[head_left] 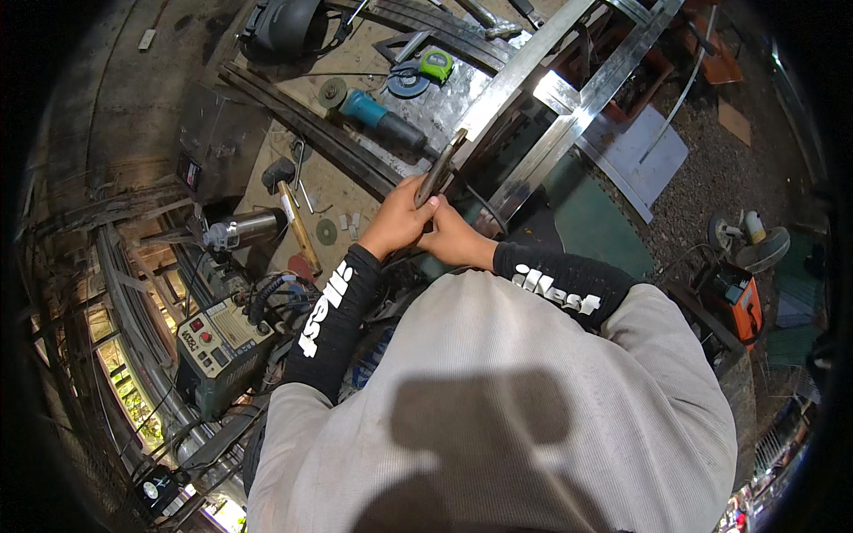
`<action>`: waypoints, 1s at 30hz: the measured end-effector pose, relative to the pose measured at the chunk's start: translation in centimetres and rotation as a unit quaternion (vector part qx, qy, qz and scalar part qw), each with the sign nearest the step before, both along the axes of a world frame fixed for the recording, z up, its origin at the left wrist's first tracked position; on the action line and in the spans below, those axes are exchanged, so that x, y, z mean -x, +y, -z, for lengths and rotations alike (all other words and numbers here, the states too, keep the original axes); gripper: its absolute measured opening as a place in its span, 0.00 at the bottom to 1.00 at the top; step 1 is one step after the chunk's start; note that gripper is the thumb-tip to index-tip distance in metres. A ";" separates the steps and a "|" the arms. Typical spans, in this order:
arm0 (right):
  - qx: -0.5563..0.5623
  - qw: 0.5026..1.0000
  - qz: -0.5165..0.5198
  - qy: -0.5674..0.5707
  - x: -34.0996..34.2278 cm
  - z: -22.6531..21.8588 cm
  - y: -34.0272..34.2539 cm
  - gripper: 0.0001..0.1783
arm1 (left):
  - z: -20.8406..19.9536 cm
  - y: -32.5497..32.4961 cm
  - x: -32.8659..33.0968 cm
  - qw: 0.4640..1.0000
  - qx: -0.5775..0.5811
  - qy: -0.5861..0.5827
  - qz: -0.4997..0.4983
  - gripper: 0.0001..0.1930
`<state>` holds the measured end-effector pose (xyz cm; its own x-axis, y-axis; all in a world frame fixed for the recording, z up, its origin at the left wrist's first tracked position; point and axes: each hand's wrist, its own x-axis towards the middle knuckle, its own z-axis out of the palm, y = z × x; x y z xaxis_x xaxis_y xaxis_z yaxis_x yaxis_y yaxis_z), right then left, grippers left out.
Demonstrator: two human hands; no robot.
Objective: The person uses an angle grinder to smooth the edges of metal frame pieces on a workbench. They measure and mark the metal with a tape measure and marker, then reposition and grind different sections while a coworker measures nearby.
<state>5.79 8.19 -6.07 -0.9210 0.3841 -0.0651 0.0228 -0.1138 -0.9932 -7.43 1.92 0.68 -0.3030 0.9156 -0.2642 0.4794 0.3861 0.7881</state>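
My left hand (397, 222) and my right hand (455, 238) meet just above my chest. Both are closed around the lower end of a narrow dark metal bar (442, 167) that slants up to the right. The bar's upper end touches a shiny steel tube frame (569, 102) lying across the workbench. Both forearms wear black sleeves with white lettering. What the right fingers grip underneath is hidden by the left hand.
On the wooden bench lie a teal angle grinder (378, 114), a hammer (290, 209), a green tape measure (435, 64), loose grinding discs (327, 232) and a welding helmet (283, 27). A welding machine (218, 351) stands lower left; an orange one (737, 298) stands right, on gravel.
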 end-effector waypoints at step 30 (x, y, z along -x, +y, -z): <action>0.039 0.994 0.099 -0.036 1.4 0.2 -2.0 0.36 | 1.1 0.8 1.7 0.966 0.153 -0.202 -0.061 0.25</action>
<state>4.42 6.20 -6.31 -0.8196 0.5485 -0.1658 0.0637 -0.2004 -0.9776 -9.13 2.68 -0.40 -0.2194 0.7404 -0.6354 0.0933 0.6641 0.7418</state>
